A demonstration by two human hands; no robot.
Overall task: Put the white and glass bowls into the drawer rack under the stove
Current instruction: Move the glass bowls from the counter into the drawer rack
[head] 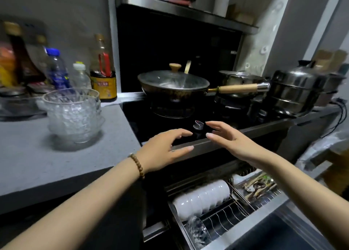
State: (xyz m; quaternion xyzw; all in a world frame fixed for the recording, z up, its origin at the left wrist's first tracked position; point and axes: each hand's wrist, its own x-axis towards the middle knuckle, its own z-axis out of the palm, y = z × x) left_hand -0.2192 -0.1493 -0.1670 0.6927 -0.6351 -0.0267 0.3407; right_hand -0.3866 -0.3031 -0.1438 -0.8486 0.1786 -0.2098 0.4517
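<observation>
A stack of textured glass bowls (74,114) stands on the grey counter (37,164) at the left. Below the stove the drawer rack (236,214) is pulled out. A row of white bowls (201,198) stands on edge in it, and one glass bowl (198,231) sits in front of that row. My left hand (166,149) and my right hand (230,138) hover side by side over the stove's front edge, palms facing each other, fingers apart, holding nothing.
A lidded wok (174,85) with a wooden handle sits on the black stove (143,121), whose knob (198,125) is just beyond my fingertips. Steel pots (294,93) stand at the right, bottles (56,70) behind the counter. Cutlery (258,187) fills the drawer's right section.
</observation>
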